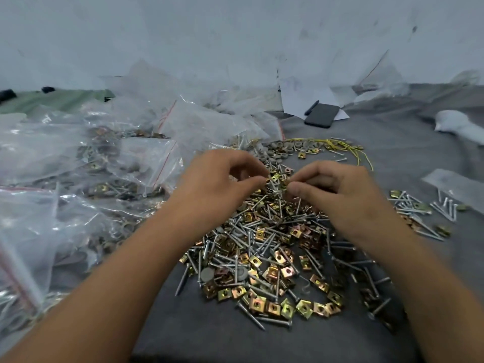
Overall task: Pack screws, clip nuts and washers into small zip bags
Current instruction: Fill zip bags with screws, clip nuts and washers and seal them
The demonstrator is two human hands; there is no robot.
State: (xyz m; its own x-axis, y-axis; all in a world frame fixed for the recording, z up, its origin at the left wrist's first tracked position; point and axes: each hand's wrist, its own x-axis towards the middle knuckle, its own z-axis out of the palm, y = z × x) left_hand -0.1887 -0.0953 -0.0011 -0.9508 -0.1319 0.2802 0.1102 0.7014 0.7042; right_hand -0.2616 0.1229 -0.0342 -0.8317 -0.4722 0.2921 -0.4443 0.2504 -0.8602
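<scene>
**Over the far edge of the hardware heap, both hands pick parts**

Across the grey cloth (392, 142) in the middle of the scene spreads the loose heap (269, 247) of silver screws, brass-coloured clip nuts and a few grey washers, probably dumped there so every kind is within reach at once. More grey washers (285, 149) lie in a band just beyond it, and a small sorted group of screws and nuts (419, 210) sits apart to the right, seemingly a counted-out set waiting for a bag.

At the heap's far side the left hand (220, 179) has its fingers curled with thumb and forefinger closed together; what it pinches is too small to tell. The right hand (337, 189), fingers also curled, pinches a clip nut (284, 185) between thumb and forefinger, just beside the left fingertips.

Filled zip bags (86, 163) pile up on the left. A dark phone (321, 115) lies far behind, and yellow wire (348, 149) lies beyond the heap.
</scene>
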